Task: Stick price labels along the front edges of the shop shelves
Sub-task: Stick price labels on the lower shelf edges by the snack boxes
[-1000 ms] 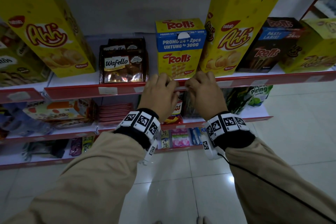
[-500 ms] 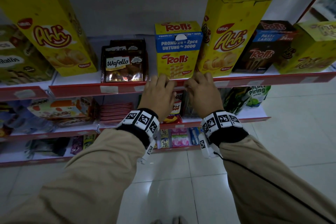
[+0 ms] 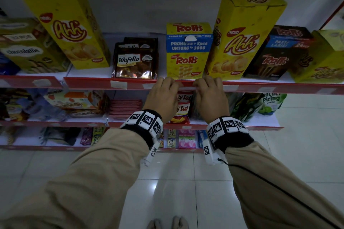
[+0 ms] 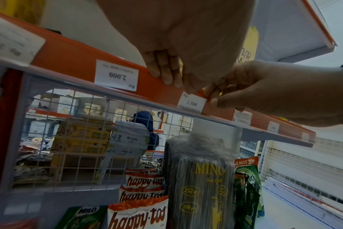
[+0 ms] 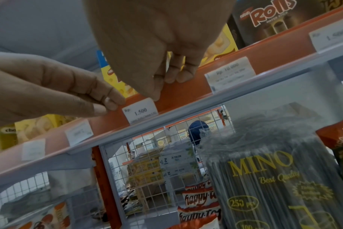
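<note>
Left hand [image 3: 162, 95] and right hand [image 3: 208, 95] reach up, each grip pinching the price label [image 4: 192, 103] against the shelf edge [image 3: 89, 83].

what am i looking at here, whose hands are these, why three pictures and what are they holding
No machine here: a person in beige sleeves, with a camera on the head and one on each wrist. The head view looks down at both hands on the red shelf edge, below the yellow Rolls box. The other two pictures look up from under each wrist. The left hand and right hand each have a grip on that edge, either side of a small white price label reading 1.500, their thumbs touching its ends. More labels sit along the same edge. Snack packs stand on the shelf below.
</note>
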The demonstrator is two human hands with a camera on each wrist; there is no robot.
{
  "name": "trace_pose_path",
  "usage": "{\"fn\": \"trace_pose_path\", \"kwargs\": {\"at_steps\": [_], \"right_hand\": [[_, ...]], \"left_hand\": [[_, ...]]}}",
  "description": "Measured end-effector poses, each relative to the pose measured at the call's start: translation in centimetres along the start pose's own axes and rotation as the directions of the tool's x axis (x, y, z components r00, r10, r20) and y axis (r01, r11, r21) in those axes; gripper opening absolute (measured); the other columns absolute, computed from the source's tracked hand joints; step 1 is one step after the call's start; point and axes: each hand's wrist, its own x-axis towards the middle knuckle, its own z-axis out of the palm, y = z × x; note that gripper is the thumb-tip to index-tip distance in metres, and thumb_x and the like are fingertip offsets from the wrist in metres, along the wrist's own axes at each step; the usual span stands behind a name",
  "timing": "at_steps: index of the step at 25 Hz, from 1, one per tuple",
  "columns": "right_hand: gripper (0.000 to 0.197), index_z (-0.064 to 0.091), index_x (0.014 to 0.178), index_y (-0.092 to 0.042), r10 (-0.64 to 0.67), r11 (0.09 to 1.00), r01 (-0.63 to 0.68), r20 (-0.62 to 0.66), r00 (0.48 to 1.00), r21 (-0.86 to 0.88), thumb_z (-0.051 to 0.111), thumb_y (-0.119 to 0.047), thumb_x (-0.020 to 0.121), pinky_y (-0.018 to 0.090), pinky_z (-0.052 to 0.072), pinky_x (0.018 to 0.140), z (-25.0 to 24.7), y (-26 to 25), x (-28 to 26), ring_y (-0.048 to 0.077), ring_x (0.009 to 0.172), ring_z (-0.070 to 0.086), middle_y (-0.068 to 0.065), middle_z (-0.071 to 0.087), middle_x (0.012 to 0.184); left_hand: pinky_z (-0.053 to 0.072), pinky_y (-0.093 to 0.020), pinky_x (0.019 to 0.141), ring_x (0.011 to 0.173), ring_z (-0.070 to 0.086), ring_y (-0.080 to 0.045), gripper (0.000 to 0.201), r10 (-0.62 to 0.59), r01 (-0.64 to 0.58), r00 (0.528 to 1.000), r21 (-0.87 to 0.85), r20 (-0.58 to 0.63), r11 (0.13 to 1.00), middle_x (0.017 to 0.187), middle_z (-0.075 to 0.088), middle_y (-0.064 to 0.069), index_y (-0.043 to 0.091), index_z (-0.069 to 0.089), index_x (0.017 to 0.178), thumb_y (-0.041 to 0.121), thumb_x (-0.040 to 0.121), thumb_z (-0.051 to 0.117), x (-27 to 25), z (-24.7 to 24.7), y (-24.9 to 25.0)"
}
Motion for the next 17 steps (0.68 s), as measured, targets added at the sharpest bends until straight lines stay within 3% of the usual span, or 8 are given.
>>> {"fn": "trace_pose_path", "kwargs": {"at_steps": [4,8,11,17], "right_hand": [[0.027,0.058,0.115,-0.01,0.01,1.0,-0.01,0.028,1.0,-0.01,0.054,-0.011,0.089,0.041,0.038,0.087,-0.3,-0.3,-0.1,0.035,0.106,0.043,0.015,0.054,0.117],[0.032,0.058,0.119,-0.017,0.021,0.998,-0.017,0.075,0.997,-0.055,0.053,-0.015,0.088,0.042,0.036,0.089,-0.3,-1.4,0.1,0.034,0.109,0.042,0.01,0.053,0.121],[0.036,0.057,0.121,-0.018,0.018,1.0,-0.015,0.105,0.994,-0.025,0.057,-0.017,0.085,0.045,0.038,0.088,0.0,-3.2,0.5,0.033,0.115,0.04,0.008,0.051,0.124],[0.039,0.052,0.12,-0.018,0.03,0.998,-0.02,0.161,0.986,-0.067,0.055,-0.017,0.081,0.043,0.035,0.088,1.6,-7.7,1.7,0.032,0.115,0.038,0.009,0.046,0.125]], "left_hand": [[0.045,-0.042,0.085,0.112,0.045,-0.032,0.043,0.005,-0.005,1.0,-0.061,0.0,0.998,0.123,0.053,-0.013,0.007,0.055,0.127,0.003,0.084,0.053,-0.6,-0.6,0.0],[0.041,-0.043,0.097,0.119,0.047,-0.031,0.045,0.036,-0.034,0.999,-0.102,0.017,0.994,0.13,0.055,-0.012,0.006,0.056,0.128,0.0,0.083,0.053,-1.3,-1.6,-1.2],[0.038,-0.042,0.1,0.12,0.047,-0.031,0.047,0.074,-0.071,0.996,-0.046,0.044,0.996,0.132,0.054,-0.012,0.005,0.054,0.13,0.004,0.084,0.054,-2.0,-2.4,-2.9],[0.04,-0.044,0.093,0.116,0.045,-0.032,0.059,-0.02,0.018,1.0,0.1,0.023,0.995,0.128,0.05,-0.011,0.011,0.051,0.133,0.011,0.075,0.063,-3.9,-3.7,-7.0]]}}
